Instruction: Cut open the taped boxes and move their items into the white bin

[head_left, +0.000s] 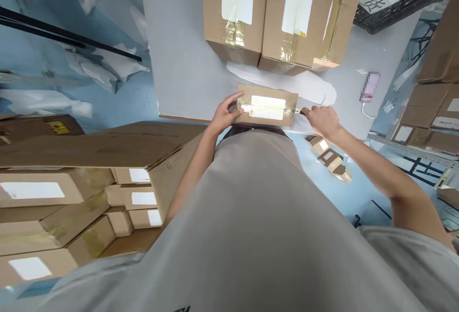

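Observation:
A small flat cardboard box (267,106) with a white label and clear tape lies at the near edge of the grey table (182,63). My left hand (225,113) grips the box's left end, thumb on top. My right hand (322,120) is closed around a thin dark-tipped tool (300,111), perhaps a cutter, whose tip touches the box's right end. My grey shirt hides the table edge below the box.
Two larger taped cartons (272,11) stand at the table's back, a black crate (394,1) beyond them. A white sheet (315,87) lies behind the small box. An open carton of labelled boxes (71,197) sits at my left; small boxes (330,156) lie on the blue floor.

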A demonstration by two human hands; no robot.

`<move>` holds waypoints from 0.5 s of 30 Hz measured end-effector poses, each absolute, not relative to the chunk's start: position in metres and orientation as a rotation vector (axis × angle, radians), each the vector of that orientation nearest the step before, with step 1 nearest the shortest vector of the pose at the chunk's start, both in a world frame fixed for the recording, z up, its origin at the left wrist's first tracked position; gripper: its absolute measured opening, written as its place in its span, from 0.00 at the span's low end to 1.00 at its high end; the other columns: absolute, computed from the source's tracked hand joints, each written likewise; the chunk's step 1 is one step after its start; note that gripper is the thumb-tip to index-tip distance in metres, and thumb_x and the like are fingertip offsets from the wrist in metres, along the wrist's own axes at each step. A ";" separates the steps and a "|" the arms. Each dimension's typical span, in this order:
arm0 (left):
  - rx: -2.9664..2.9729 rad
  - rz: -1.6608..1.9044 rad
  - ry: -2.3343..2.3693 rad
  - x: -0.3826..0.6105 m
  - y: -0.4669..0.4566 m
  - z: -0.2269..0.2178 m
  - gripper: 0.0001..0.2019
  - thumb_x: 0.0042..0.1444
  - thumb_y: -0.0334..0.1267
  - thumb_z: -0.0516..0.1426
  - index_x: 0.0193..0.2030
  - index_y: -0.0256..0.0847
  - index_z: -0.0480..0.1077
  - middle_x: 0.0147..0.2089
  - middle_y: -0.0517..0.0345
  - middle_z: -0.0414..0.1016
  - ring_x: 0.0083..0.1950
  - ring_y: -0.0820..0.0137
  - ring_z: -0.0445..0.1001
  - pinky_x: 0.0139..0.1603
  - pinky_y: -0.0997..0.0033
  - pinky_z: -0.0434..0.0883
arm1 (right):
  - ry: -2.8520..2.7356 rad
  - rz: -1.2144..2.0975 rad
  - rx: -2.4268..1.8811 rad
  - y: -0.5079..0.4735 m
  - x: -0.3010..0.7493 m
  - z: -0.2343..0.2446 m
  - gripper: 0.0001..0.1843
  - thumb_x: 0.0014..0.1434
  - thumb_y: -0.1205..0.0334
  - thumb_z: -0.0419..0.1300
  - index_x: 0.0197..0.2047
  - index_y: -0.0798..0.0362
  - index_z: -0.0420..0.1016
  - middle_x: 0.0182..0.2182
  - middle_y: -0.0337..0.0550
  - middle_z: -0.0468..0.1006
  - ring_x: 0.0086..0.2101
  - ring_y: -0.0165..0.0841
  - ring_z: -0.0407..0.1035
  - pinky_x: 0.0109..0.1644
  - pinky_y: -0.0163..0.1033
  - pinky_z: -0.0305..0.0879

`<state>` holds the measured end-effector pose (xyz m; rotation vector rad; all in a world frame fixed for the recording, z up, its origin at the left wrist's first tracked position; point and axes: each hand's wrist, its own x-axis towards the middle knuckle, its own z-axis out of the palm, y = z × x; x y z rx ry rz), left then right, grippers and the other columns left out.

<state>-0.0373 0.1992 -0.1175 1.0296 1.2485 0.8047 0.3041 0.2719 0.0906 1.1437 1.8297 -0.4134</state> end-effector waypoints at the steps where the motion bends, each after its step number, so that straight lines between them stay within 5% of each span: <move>1: 1.018 0.801 1.257 -0.037 0.199 -0.116 0.47 0.57 0.72 0.72 0.76 0.49 0.75 0.82 0.41 0.69 0.78 0.43 0.74 0.76 0.43 0.77 | 1.847 -0.416 1.148 0.272 0.310 0.089 0.25 0.83 0.64 0.48 0.74 0.52 0.75 0.54 0.66 0.87 0.52 0.51 0.85 0.48 0.44 0.64; 8: 1.003 0.807 1.402 -0.044 0.199 -0.117 0.42 0.57 0.66 0.73 0.72 0.47 0.77 0.77 0.43 0.77 0.72 0.47 0.80 0.74 0.46 0.78 | 2.031 -0.633 1.304 0.270 0.378 0.076 0.24 0.84 0.53 0.50 0.71 0.43 0.80 0.51 0.52 0.90 0.45 0.44 0.83 0.44 0.40 0.61; 11: 0.990 0.804 1.517 -0.056 0.200 -0.119 0.37 0.57 0.60 0.73 0.71 0.49 0.77 0.74 0.46 0.79 0.68 0.51 0.82 0.72 0.48 0.80 | 2.040 -0.846 1.756 0.259 0.401 0.050 0.21 0.77 0.45 0.61 0.59 0.49 0.88 0.44 0.48 0.91 0.43 0.41 0.82 0.43 0.39 0.65; 15: 1.019 0.805 1.616 -0.075 0.202 -0.124 0.34 0.58 0.56 0.72 0.68 0.49 0.77 0.72 0.47 0.80 0.68 0.51 0.82 0.72 0.47 0.80 | 1.570 -1.521 2.375 0.237 0.381 -0.009 0.33 0.63 0.34 0.72 0.49 0.59 0.88 0.29 0.40 0.83 0.29 0.33 0.73 0.35 0.36 0.70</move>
